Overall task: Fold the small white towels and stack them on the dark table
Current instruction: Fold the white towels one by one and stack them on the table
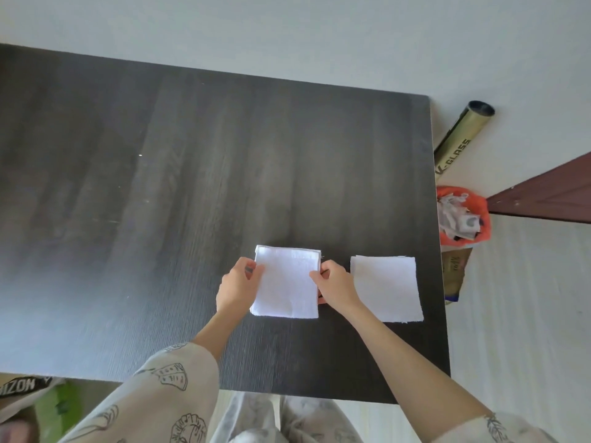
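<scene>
The counter (192,187) runs off the left edge of the frame, so its full width is unseen. The left hand (238,284) covers the left edge of the towel (287,282) at centre, and the right hand (335,284) covers part of its right edge; the fingers beneath the cloth are hidden. Whether the stack (385,287) to its right holds one towel or several cannot be told. At right, the counter hides the lower end of the gold tube (460,139) and part of the orange bag (463,215). The lettering at lower left is cut off.

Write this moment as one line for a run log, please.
stage: folding | left hand: pinches towel's left edge | right hand: pinches right edge | towel: on dark table | folded towel: lies to its right
</scene>
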A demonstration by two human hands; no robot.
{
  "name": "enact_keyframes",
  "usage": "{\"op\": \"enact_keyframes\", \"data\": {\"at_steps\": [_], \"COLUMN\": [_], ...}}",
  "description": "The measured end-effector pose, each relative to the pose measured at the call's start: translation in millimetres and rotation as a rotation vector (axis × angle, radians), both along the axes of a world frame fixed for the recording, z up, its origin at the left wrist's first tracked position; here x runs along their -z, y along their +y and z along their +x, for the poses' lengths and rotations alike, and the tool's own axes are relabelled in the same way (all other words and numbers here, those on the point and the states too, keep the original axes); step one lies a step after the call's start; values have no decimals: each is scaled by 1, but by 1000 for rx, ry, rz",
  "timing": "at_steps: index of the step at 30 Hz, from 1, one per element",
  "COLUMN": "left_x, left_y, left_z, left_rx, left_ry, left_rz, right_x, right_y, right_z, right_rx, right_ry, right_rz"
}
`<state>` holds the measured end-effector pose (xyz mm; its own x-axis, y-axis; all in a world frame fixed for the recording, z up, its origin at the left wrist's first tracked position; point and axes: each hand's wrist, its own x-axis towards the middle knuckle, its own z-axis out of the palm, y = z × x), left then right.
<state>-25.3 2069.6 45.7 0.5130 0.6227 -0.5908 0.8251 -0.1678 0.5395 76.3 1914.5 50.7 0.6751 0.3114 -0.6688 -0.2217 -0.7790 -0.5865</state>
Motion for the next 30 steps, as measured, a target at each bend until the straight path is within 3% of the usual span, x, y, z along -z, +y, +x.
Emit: {"op": "enact_keyframes", "data": {"at_steps": [6,14,22,30], "left_x": [-10,-64,-101,-142], "left_y": [8,-6,-144,-383], "left_z": [-6,-14,-6,-2], "left_rx": [12,136,760,1412], "left_ry": [56,-253,-369,-460], "left_rz": [-9,72,-62,-93], "right_x": [-5,-49,-105,-155], "right_y": [-2,-47,-200,-410], "right_z": [-2,-34,-124,-222], "right_rx": [69,261,689,1206], "right_ry": [-42,-110,-190,-380], "right_rz": [25,83,186,268]}}
